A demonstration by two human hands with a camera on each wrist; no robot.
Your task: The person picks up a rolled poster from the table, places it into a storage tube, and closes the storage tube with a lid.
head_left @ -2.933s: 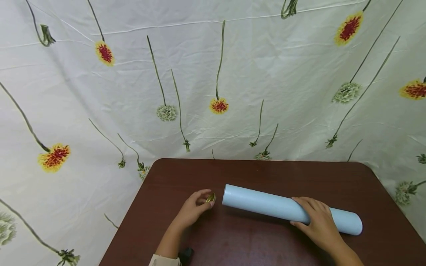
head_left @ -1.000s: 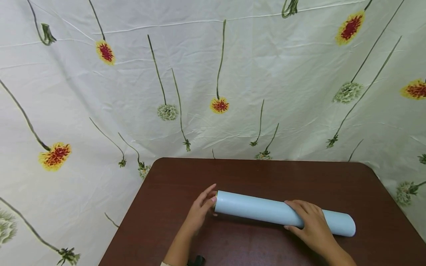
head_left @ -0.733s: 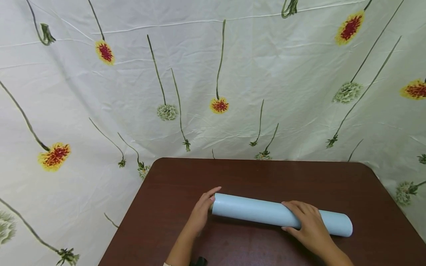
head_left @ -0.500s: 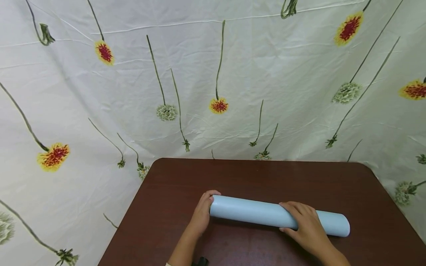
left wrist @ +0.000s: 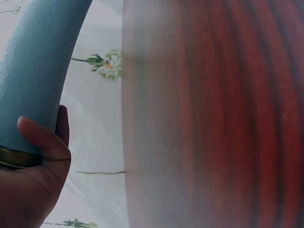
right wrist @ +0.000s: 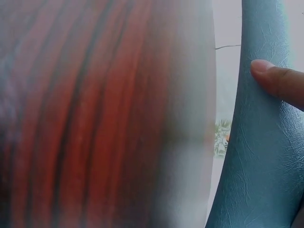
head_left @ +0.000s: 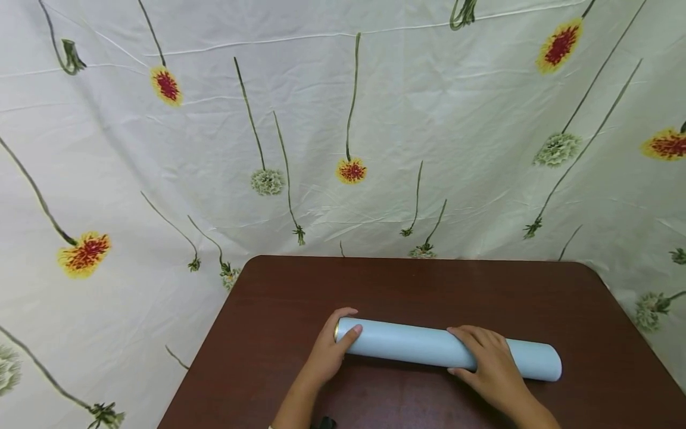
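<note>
A light blue tube (head_left: 412, 344) with a textured surface lies across my view, slightly tilted down to the right. My left hand (head_left: 328, 350) grips its left end, the thumb on the near side and the fingers at the far side. A gold lid (left wrist: 19, 157) sits on that end, partly covered by the palm; only its rim shows in the head view. My right hand (head_left: 493, 366) holds the tube right of its middle, fingers over the top and thumb on the near side. In the right wrist view the right thumb (right wrist: 275, 80) presses on the blue surface.
The dark reddish-brown table (head_left: 386, 286) lies beneath the hands and tube. A small black object (head_left: 327, 423) shows beside the left forearm at the bottom edge. A white cloth (head_left: 316, 71) printed with flowers hangs behind the table.
Earlier my left hand held the gold lid apart from the tube; now the lid is on the tube's left end and that hand grips there. The tube and right hand have moved left.
</note>
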